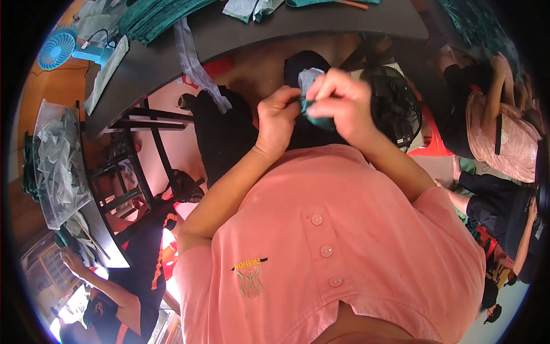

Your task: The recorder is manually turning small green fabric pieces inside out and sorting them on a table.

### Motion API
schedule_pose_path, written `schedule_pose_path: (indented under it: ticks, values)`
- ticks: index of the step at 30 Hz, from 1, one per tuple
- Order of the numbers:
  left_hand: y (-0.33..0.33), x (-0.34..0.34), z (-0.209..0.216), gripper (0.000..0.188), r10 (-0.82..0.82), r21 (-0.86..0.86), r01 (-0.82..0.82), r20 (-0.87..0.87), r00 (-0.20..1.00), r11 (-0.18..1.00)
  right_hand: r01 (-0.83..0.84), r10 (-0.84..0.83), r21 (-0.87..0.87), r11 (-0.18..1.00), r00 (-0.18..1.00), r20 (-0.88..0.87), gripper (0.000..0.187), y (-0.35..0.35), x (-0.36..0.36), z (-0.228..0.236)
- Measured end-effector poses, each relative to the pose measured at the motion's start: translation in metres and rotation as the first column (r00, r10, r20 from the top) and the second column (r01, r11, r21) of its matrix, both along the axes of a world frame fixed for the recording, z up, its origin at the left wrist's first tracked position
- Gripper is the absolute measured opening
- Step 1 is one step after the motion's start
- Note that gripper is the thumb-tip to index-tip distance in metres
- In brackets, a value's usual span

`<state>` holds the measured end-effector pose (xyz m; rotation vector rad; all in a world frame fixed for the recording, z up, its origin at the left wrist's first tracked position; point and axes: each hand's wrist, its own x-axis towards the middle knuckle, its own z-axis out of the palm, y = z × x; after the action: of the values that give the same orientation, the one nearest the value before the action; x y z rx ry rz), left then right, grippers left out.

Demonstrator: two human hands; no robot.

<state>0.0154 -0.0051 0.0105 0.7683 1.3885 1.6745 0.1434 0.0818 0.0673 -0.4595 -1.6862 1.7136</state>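
Observation:
Above my dark-trousered lap, my left hand [275, 119] pinches a small piece of green cloth [322, 122] between thumb and fingertips. A pale grey layer of the same bundle [310, 75] sticks up beyond the fingers. My right hand [348, 103] is curled over the cloth from the other side, its fingers bent and somewhat blurred. Both sets of fingertips nearly meet on the piece. Most of the cloth is hidden behind the fingers, so its full shape does not show.
A dark table [246, 35] curves ahead, with a stack of green fabric [157, 20] on it. A grey strip [197, 71] hangs over its edge. A blue fan [57, 50] stands left, a black fan [395, 106] right. Other people sit at both sides.

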Motion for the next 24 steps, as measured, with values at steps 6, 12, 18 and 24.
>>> schedule_pose_path:
  ticks: [6,12,18,24]
  values:
    - [0.014,-0.013,0.047,0.021,0.055,0.124,-0.124,0.456,0.889,0.984,0.018,-0.015,-0.078,0.997,0.999,0.031,0.023,-0.018,-0.002,0.004]
    - [0.01,-0.013,0.062,0.018,0.044,0.035,-0.079,0.579,0.814,0.996,0.078,-0.067,-0.156,0.985,0.995,0.075,0.019,-0.021,-0.001,-0.011]
    - [0.002,-0.005,0.062,0.015,0.131,-0.03,-0.129,0.057,0.99,0.991,0.22,-0.235,0.209,0.953,0.971,0.049,0.013,-0.019,-0.006,0.015]
    - [0.008,0.004,0.065,0.028,-0.006,0.054,0.0,0.111,0.994,0.999,0.179,-0.202,0.249,0.952,0.977,0.067,0.011,0.001,-0.003,0.005]
